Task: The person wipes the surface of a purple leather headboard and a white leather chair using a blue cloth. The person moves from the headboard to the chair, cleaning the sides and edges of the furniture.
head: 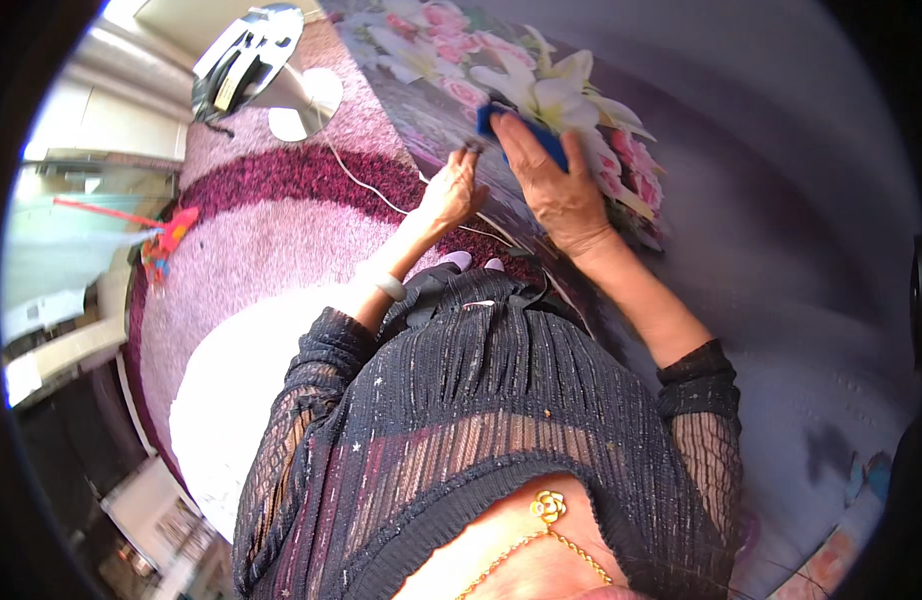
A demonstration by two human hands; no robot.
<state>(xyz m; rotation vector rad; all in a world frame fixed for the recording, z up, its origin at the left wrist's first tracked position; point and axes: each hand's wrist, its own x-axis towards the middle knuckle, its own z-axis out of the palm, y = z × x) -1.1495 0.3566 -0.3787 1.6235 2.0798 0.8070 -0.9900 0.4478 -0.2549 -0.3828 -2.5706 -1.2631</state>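
My right hand (554, 184) lies over a flat blue object (527, 139), perhaps a cloth or pad, and presses it against a flower-printed surface (423, 82). White lilies (536, 86) and pink roses are printed around it. The blue object's underside is hidden. To the left, my left hand (457, 187) reaches beside the edge of the printed surface, its fingertips near small dark spots there. The fingers are close together, and whether they grip anything is unclear.
A purple and pink shaggy rug (281, 232) covers the floor. A white cable (363, 184) crosses it from a round metallic stand (303, 105) carrying black items. A red toy-like object (177, 226) is at the left. A bright white patch lies beside me.
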